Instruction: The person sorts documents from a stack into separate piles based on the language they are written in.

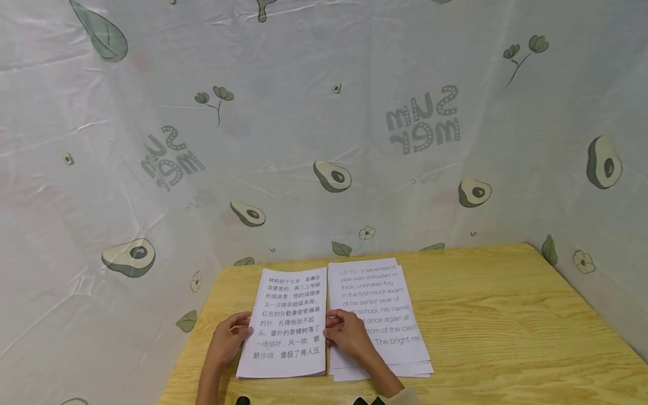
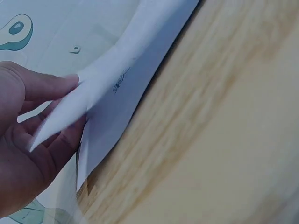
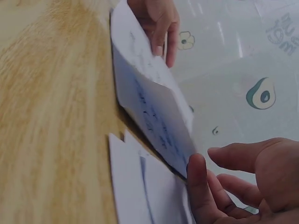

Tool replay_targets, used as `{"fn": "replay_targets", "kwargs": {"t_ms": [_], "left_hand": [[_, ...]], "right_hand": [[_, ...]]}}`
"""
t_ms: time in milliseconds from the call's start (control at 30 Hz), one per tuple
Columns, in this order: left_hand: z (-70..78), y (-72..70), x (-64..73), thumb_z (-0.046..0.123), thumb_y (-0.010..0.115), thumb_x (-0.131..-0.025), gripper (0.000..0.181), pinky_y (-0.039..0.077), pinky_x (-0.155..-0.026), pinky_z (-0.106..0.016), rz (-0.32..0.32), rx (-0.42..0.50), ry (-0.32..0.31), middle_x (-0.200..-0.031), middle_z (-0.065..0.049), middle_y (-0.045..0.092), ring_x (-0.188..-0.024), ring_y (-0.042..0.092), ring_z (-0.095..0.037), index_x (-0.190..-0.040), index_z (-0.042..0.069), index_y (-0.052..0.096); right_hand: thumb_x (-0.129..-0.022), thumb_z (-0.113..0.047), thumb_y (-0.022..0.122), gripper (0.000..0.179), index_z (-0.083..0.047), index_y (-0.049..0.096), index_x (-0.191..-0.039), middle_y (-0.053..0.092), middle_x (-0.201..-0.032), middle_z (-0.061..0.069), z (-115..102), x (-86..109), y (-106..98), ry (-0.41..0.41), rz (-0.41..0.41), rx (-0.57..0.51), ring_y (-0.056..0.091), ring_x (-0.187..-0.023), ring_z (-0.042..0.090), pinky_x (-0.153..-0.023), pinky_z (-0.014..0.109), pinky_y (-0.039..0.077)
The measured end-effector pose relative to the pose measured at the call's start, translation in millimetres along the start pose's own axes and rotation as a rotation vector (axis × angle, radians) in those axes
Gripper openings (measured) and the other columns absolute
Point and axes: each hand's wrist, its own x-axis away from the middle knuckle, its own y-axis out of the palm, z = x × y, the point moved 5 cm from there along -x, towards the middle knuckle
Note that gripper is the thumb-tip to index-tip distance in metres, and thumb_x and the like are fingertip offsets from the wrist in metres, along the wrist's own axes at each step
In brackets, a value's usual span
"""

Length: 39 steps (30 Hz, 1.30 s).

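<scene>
A white sheet printed with Chinese characters (image 1: 291,323) lies on the left part of the table, and another sheet shows beneath it in the wrist views. My left hand (image 1: 228,340) pinches its left edge; the left wrist view shows the thumb (image 2: 51,87) on top and fingers under the bent paper (image 2: 105,88). At the opposite edge is my right hand (image 1: 349,336), its thumb and index finger apart, a fingertip (image 3: 197,169) touching or very near the paper. Beneath this hand lie sheets with large English text (image 1: 377,298), partly covered by it.
A wood-grain table (image 1: 506,320) extends to the right of the papers. Behind and left of it hangs a pale curtain (image 1: 283,140) printed with avocados and leaves. Dark small objects (image 1: 243,400) show at the bottom edge of the head view.
</scene>
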Motion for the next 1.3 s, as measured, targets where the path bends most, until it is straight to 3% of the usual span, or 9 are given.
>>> {"fn": "replay_targets", "kwargs": {"t_ms": [367,567,900,1100,1300], "left_hand": [[2.0,-7.3,5.3,0.006,0.068,-0.102,0.038,0.057,-0.061,-0.026,0.051,0.014,-0.035,-0.119,-0.022,0.07,-0.085,0.07,-0.016,-0.138,-0.005,0.066],[11.6,-0.7,7.9,0.007,0.068,-0.103,0.037,0.057,-0.061,-0.026,0.047,0.02,-0.027,-0.117,-0.02,0.07,-0.085,0.069,-0.016,-0.138,-0.005,0.066],[34.2,33.1,7.0,0.011,0.071,-0.102,0.037,0.06,-0.066,-0.026,0.012,0.037,0.008,-0.113,-0.017,0.073,-0.087,0.07,-0.019,-0.136,-0.002,0.069],[45.9,56.2,6.7,0.013,0.072,-0.102,0.036,0.061,-0.066,-0.026,-0.017,0.018,0.062,-0.111,-0.015,0.072,-0.085,0.07,-0.017,-0.136,-0.002,0.07],[57.7,80.9,9.4,0.014,0.072,-0.102,0.038,0.061,-0.066,-0.027,-0.063,0.061,0.086,-0.112,-0.014,0.072,-0.086,0.07,-0.018,-0.136,-0.001,0.069]], "right_hand": [[-0.092,-0.003,0.075,0.044,0.009,0.067,-0.134,0.073,-0.109,0.018,-3,3.3,-16,0.037,0.027,-0.022,0.075,-0.086,0.017,-0.072,0.032,0.066],[-0.093,-0.007,0.077,0.044,0.008,0.068,-0.134,0.072,-0.108,0.014,-2,5.2,-26,0.053,0.036,0.007,0.074,-0.086,0.018,-0.072,0.033,0.066],[-0.094,-0.009,0.078,0.041,0.005,0.07,-0.131,0.073,-0.106,0.012,2,11.9,-55,0.066,0.088,0.058,0.073,-0.084,0.018,-0.072,0.033,0.065],[-0.093,-0.007,0.077,0.038,0.005,0.072,-0.128,0.073,-0.103,0.011,5,14.4,-74,0.073,0.141,0.08,0.072,-0.085,0.017,-0.071,0.032,0.065],[-0.094,-0.007,0.076,0.036,0.005,0.072,-0.129,0.073,-0.104,0.01,9,21.6,-98,0.084,0.187,0.109,0.071,-0.084,0.016,-0.071,0.031,0.065]]}}
